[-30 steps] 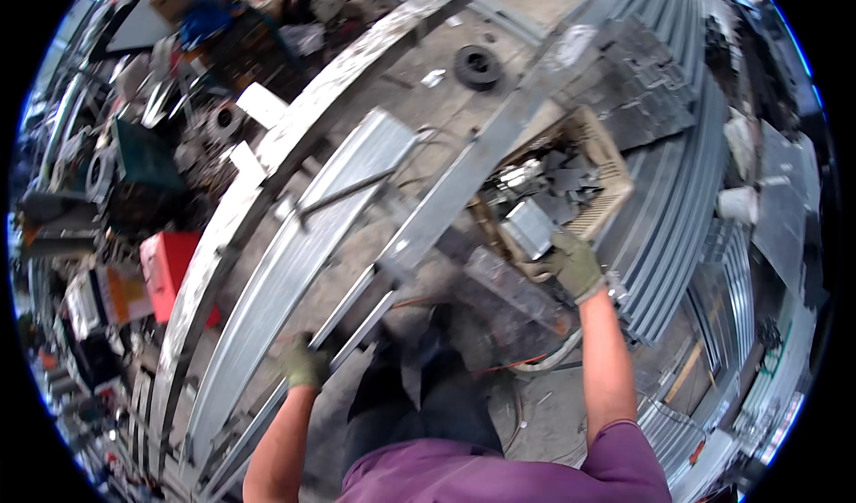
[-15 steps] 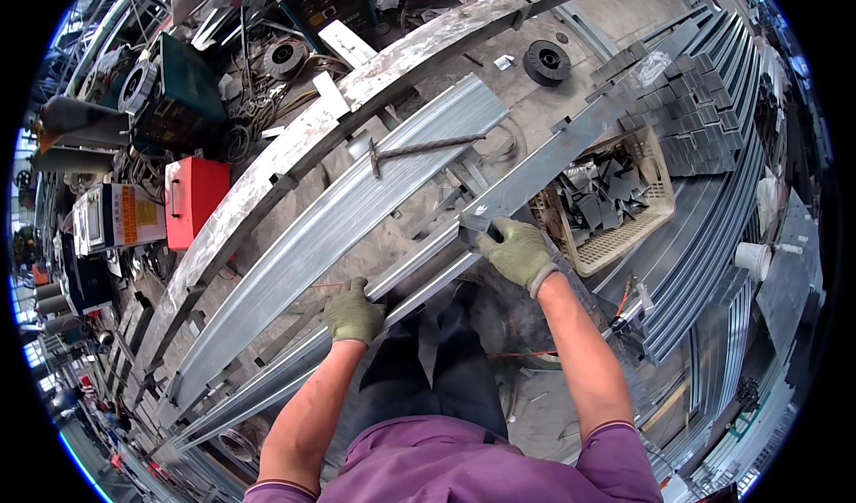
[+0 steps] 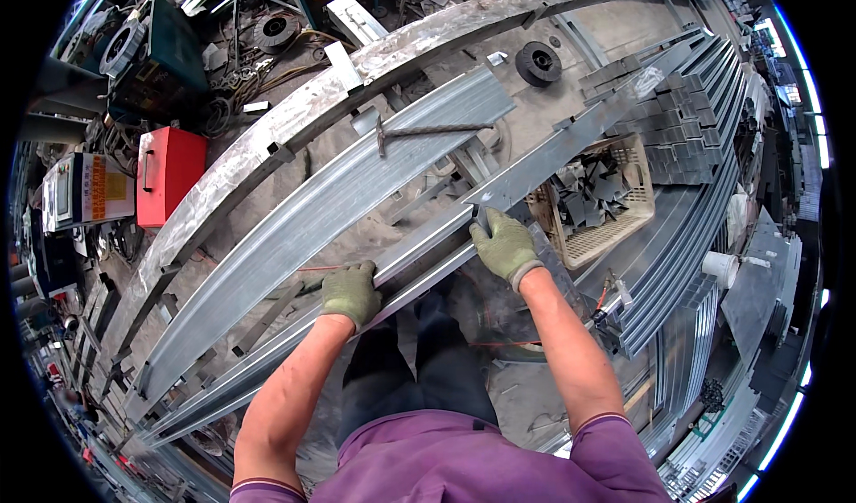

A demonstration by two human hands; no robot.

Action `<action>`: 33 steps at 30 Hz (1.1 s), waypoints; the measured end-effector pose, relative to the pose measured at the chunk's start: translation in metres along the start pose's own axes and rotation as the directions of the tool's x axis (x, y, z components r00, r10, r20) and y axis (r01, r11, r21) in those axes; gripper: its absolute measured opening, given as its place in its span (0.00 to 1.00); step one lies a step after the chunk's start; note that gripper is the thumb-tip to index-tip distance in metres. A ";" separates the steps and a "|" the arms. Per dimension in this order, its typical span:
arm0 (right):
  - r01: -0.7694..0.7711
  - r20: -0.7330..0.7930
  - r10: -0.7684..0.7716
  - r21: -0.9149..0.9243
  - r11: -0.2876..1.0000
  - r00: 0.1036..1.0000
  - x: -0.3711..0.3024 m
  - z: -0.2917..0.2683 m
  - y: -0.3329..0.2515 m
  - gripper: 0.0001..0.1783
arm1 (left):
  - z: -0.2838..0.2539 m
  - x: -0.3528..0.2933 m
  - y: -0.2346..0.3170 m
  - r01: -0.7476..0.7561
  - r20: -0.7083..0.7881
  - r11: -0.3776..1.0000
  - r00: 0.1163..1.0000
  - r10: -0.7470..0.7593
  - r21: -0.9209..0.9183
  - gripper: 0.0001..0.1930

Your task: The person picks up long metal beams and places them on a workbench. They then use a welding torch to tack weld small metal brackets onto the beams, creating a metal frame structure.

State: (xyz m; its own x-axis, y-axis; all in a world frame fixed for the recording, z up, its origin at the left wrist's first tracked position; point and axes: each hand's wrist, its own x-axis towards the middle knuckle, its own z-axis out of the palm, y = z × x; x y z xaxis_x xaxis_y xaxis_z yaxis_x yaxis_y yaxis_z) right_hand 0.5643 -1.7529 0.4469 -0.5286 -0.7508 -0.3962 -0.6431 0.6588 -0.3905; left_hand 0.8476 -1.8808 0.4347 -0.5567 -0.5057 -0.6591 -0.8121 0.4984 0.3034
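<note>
Your left hand (image 3: 350, 292) is curled over the far edge of the channel (image 3: 428, 264); your right hand (image 3: 502, 240) seems to pinch a small dark piece (image 3: 479, 217) near that same edge, between your left hand and the crate (image 3: 611, 246). If the piece tilts, it could jam or drop inside; were your left hold to slacken, the channel might roll, its thin edges nicking your gloves (image 3: 528, 273)

left hand (image 3: 351, 294) on channel (image 3: 423, 248) mid-frame, right hand (image 3: 505, 246) on dark piece (image 3: 481, 217), red box (image 3: 173, 177) at left, crate (image 3: 608, 240) centre right
</note>
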 end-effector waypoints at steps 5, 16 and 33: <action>-0.024 0.083 0.023 0.019 1.000 0.996 0.001 -0.012 -0.013 0.26 | -0.004 -0.005 0.001 0.027 0.016 0.999 1.000 -0.027 -0.025 0.20; 0.009 0.032 -0.007 -0.037 0.999 0.999 0.003 0.000 -0.012 0.25 | 0.005 -0.013 -0.008 -0.019 -0.078 0.996 0.997 0.012 -0.084 0.21; -0.036 0.095 0.049 -0.138 0.990 0.994 0.010 0.011 -0.017 0.23 | 0.005 -0.006 -0.004 0.038 -0.042 0.993 0.998 -0.043 -0.111 0.23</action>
State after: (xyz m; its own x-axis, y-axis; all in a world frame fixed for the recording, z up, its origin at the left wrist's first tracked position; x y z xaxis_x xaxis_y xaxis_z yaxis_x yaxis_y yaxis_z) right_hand 0.5759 -1.7708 0.4406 -0.5046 -0.7095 -0.4920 -0.6942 0.6722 -0.2574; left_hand 0.8548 -1.8762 0.4339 -0.5283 -0.5559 -0.6418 -0.8470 0.3978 0.3527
